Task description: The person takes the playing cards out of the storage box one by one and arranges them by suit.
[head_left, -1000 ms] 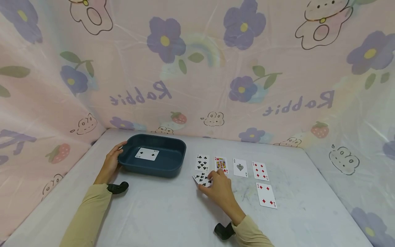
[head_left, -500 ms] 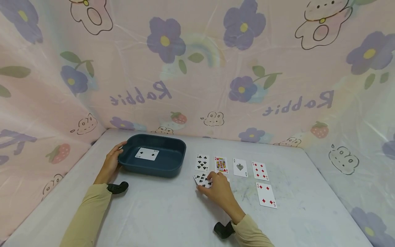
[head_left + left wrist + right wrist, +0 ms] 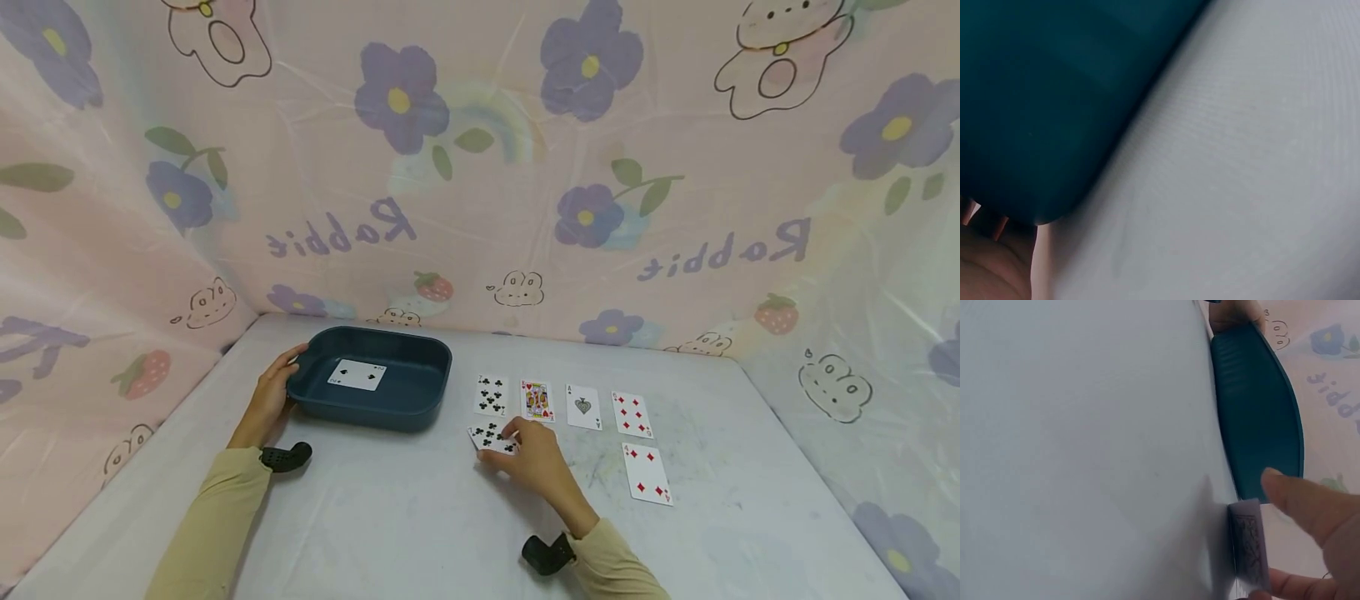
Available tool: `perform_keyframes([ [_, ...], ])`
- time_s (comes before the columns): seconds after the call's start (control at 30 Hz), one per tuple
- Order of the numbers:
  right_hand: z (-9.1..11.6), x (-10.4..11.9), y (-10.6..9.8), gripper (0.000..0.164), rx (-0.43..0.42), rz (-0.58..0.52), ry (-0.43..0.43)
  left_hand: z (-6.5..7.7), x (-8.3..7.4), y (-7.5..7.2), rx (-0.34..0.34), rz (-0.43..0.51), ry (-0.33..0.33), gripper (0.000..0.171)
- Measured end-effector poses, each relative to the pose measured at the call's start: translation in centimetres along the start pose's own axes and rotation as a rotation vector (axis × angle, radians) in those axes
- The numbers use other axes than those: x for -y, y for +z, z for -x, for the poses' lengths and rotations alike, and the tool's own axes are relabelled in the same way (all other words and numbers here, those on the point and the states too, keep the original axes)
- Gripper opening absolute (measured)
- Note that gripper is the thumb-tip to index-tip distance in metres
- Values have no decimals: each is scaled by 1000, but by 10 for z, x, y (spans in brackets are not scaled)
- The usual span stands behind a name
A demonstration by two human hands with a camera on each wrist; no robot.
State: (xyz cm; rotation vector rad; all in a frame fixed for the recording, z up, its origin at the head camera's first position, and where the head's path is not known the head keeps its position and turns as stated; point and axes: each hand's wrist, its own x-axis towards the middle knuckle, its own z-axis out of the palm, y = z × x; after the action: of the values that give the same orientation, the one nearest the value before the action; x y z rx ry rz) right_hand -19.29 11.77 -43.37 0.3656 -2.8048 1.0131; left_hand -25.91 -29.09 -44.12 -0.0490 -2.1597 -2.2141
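My left hand (image 3: 267, 398) grips the left end of a dark teal rectangular tray (image 3: 390, 417); its fingers lie at the rim. Inside the tray lies a two of spades (image 3: 357, 374). My right hand (image 3: 536, 458) holds a clubs playing card (image 3: 489, 437) low over the table, index finger on its face and thumb by its near left corner. The card's left edge is tipped up, and in the right wrist view its patterned back (image 3: 1249, 547) shows. The right end of this card is hidden behind the fingers.
Behind the held card, a row runs rightward: another clubs card (image 3: 491, 395), a king of hearts (image 3: 537, 401), an ace of spades (image 3: 583, 407) and a six of diamonds (image 3: 632, 414). A four of diamonds (image 3: 647, 474) lies nearer. Printed curtains surround the white table (image 3: 390, 533).
The fingers of my right hand have drawn back slightly from the king of hearts, showing more of it. The held card has barely shifted. The left hand and tray stay still.
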Motion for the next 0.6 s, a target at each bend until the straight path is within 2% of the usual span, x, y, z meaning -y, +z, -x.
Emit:
perform_keyframes([
  [0.3,0,-4,-3,7,32,-143,57,0,1,0,-5,10,2,47],
  [0.6,2,-7,-4,11,50,-249,86,-1,2,-1,-5,26,7,47],
])
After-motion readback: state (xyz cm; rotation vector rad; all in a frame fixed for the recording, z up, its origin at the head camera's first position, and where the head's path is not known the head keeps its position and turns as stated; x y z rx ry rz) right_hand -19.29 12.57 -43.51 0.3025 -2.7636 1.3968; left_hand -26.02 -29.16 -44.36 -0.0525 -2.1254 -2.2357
